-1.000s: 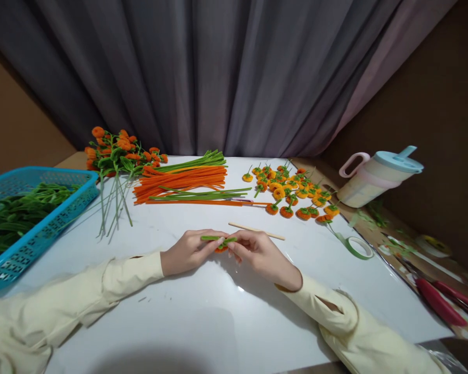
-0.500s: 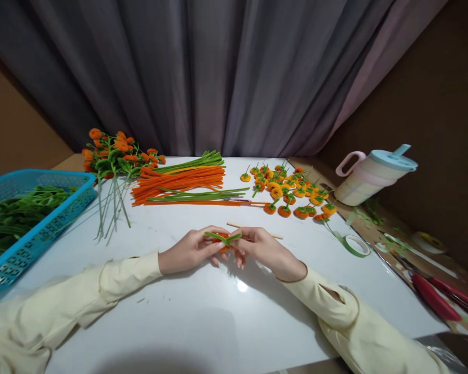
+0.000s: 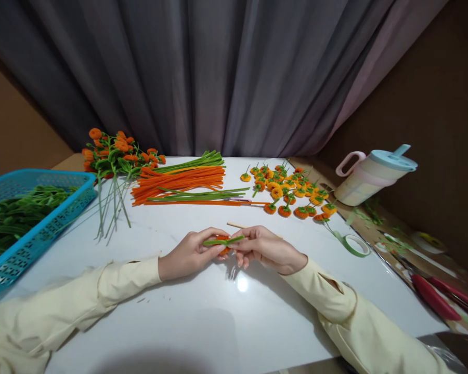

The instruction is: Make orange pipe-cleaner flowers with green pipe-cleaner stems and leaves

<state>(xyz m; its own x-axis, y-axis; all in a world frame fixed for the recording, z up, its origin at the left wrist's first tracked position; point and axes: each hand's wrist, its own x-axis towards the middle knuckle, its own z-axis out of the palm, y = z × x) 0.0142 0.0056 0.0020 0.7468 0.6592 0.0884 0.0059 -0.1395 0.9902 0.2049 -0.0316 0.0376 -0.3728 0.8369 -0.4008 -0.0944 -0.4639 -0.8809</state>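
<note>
Over the middle of the white table (image 3: pixel 187 322), my left hand (image 3: pixel 193 253) grips a small orange pipe-cleaner flower (image 3: pixel 224 251) between thumb and fingers. A short green pipe cleaner (image 3: pixel 212 242) lies across the flower, its two ends pointing left and right. My right hand (image 3: pixel 268 248) pinches the right-hand part of this green piece, fingertips close to the flower. Just behind my right hand a thin wooden stick (image 3: pixel 236 225) rests on the table, partly covered by the hand.
Orange pipe cleaners (image 3: pixel 179 179) and green ones (image 3: pixel 197 195) lie behind my hands. Finished-looking flower heads (image 3: pixel 284 210) cluster at the back right, near green tape (image 3: pixel 356 245), a cup (image 3: pixel 368 179) and red-handled pliers (image 3: pixel 434 297). A blue basket (image 3: pixel 35 244) and orange bouquet (image 3: pixel 119 150) stand left.
The green pipe cleaner's ends have come down from a raised V to lie flatter across the flower. My right hand has shifted slightly, and more of the orange shows.
</note>
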